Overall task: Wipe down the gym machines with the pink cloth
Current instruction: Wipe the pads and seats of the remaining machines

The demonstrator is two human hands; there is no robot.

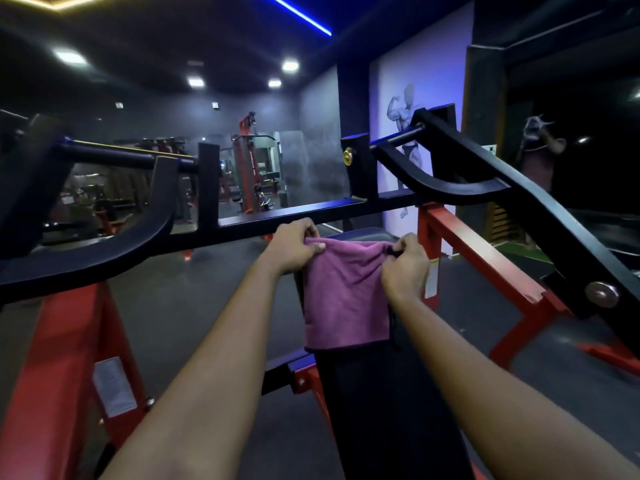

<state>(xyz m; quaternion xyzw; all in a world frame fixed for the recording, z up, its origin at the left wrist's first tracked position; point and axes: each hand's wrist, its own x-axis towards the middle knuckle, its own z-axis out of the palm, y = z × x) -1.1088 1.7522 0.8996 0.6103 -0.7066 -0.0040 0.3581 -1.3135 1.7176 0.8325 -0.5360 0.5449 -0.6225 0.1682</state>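
Note:
A pink cloth [346,292] hangs in front of me over a black padded seat back [388,410]. My left hand [294,247] pinches its upper left corner and my right hand [407,263] grips its upper right corner, so the cloth is stretched between them. Just beyond my hands runs the black crossbar [242,230] of a red and black gym machine. Its black lever arms curve away on the left [114,233] and on the right [519,202].
Red frame legs stand at the left [69,358] and right [485,251]. A red cable machine [247,168] and other equipment stand far back across the dark floor. A wall poster [415,116] is behind the machine on the right.

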